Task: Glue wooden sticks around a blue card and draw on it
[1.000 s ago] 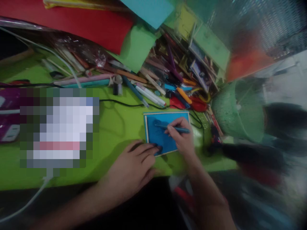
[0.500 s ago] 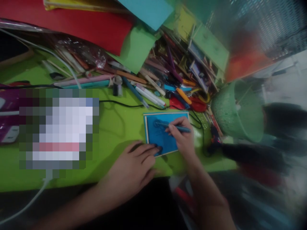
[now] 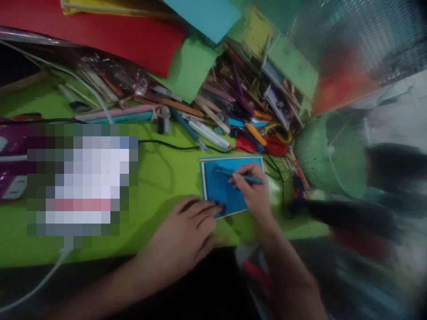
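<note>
A blue card with pale stick strips along its edges lies flat on the green table. My right hand is closed around a dark blue pen, its tip at a small dark drawing on the card's upper left. Faint dark lines run below that drawing. My left hand rests palm down at the card's lower left, fingers stretched out and fingertips on its surface, gripping nothing.
Pens, scissors and sticks crowd the table behind the card, with a white marker nearest. A green basket stands at the right. A black cable crosses behind the card. At the left is a blurred-out pale object with a white cord.
My right hand and the pen have shifted very slightly left over the card. My left hand and the card have stayed in place.
</note>
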{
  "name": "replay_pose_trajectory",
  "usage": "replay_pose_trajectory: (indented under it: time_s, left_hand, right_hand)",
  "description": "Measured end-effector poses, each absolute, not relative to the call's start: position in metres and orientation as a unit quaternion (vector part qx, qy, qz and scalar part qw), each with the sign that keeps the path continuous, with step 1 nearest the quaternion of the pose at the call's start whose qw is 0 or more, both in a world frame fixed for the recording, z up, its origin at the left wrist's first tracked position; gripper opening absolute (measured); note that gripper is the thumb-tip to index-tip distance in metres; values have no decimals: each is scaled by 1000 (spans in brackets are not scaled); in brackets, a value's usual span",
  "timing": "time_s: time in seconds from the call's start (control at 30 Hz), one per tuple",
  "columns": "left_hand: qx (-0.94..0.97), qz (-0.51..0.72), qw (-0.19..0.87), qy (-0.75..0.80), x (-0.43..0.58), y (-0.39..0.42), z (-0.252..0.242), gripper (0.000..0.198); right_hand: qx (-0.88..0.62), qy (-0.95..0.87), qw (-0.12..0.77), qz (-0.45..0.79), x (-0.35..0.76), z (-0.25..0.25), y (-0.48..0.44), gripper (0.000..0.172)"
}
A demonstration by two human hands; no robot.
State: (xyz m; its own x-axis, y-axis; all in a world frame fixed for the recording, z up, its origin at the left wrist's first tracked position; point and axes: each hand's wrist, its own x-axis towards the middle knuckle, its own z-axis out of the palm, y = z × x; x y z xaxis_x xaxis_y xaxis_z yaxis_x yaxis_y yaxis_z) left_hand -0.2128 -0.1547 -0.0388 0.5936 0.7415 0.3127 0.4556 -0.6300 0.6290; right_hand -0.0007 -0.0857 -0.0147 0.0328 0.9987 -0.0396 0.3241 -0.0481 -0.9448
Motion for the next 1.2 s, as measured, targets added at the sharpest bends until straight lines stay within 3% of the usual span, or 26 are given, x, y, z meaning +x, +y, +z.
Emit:
replay_pose_trajectory:
  time_s: [0.8,1.2]
  left_hand:
    - [858,265,272,346,-215,-154,-37,16]
    - [859,270,263,346,-215,-154,-37,18]
  right_hand:
    - [-606,-557,393,411,-1,-13,-85,30]
    - [-606,-546,401,416,3,-11,-87,21]
